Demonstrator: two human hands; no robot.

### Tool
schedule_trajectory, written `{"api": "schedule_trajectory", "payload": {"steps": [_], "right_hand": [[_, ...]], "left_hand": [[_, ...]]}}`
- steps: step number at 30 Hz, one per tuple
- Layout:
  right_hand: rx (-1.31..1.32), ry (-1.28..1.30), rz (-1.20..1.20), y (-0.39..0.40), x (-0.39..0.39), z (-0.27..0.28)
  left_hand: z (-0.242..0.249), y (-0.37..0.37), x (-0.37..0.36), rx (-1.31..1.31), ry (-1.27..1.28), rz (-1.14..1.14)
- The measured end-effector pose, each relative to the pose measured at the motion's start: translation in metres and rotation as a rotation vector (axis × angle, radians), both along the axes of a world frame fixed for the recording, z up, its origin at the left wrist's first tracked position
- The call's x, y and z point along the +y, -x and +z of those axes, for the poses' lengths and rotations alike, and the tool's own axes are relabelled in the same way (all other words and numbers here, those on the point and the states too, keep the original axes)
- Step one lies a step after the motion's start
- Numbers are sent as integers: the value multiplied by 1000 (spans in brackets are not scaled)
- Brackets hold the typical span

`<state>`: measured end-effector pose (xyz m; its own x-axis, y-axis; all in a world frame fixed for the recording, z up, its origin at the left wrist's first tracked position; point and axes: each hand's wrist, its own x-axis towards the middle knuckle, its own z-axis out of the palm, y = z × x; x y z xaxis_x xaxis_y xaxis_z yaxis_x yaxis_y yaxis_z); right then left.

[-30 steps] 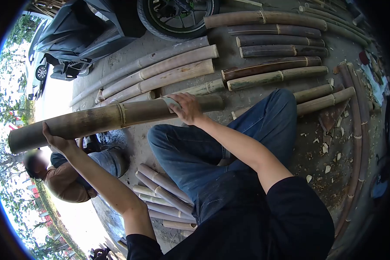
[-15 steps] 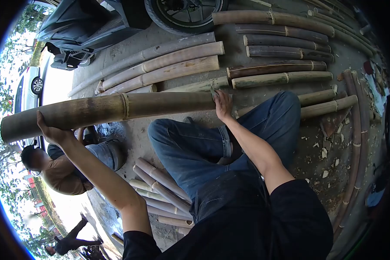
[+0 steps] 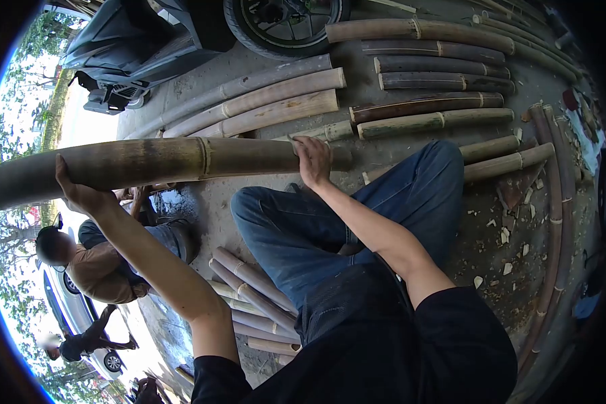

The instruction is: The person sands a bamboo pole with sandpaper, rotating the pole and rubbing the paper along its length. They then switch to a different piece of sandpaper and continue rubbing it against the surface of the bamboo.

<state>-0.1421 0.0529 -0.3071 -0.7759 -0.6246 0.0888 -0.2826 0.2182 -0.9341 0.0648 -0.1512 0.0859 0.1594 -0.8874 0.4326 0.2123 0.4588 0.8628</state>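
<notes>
A long, thick bamboo pole (image 3: 175, 160) lies crosswise in front of me, above my bent knees, with a pale node ring right of its middle. My left hand (image 3: 87, 195) grips it from below near its wide left end, thumb up along the near side. Over the narrower right part curls my right hand (image 3: 313, 160), its fingers bent across the top. A small, thin greyish piece shows at those fingertips, against the bamboo; its kind cannot be made out. The fingers of my left hand are mostly hidden behind the pole.
Several cut bamboo poles (image 3: 424, 108) lie on the ground ahead, more (image 3: 256, 286) by my left side. A motorcycle wheel (image 3: 286, 23) stands at the top. Pale chips (image 3: 505, 236) litter the ground at right. Another person (image 3: 104, 266) sits at left; one (image 3: 84, 345) walks behind.
My right hand has slid left along the pole, taking the small greyish piece with it. The pole has shifted slightly, its node now farther right. The walking person and the car have changed position in view.
</notes>
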Motion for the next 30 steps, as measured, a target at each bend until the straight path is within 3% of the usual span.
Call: {"api": "schedule_trajectory", "payload": {"steps": [3, 7, 10, 14, 15, 18, 21, 24, 26, 28, 30], "right_hand": [[-41, 287, 278, -25, -36, 152], [184, 595, 185, -58, -68, 280], [196, 541, 325, -40, -62, 264], [202, 356, 319, -5, -31, 122], [207, 282, 324, 4, -21, 115], [191, 295, 339, 2, -24, 117], [137, 472, 363, -13, -50, 195], [204, 566, 386, -11, -58, 226], [184, 541, 474, -2, -44, 208], [345, 555, 384, 2, -32, 167], [334, 539, 394, 12, -21, 136]], "left_hand": [[12, 28, 15, -27, 50, 16], [25, 50, 27, -41, 75, -17], [24, 39, 15, -54, 88, -26], [14, 26, 4, -10, 47, -56], [12, 29, 7, -20, 79, 20], [14, 34, 8, -9, 80, -32], [23, 51, 16, -37, 113, -63], [29, 65, 25, -45, 137, -18], [28, 57, 19, -43, 149, -13], [27, 55, 16, -25, 164, -18], [24, 54, 20, -19, 165, -35]]}}
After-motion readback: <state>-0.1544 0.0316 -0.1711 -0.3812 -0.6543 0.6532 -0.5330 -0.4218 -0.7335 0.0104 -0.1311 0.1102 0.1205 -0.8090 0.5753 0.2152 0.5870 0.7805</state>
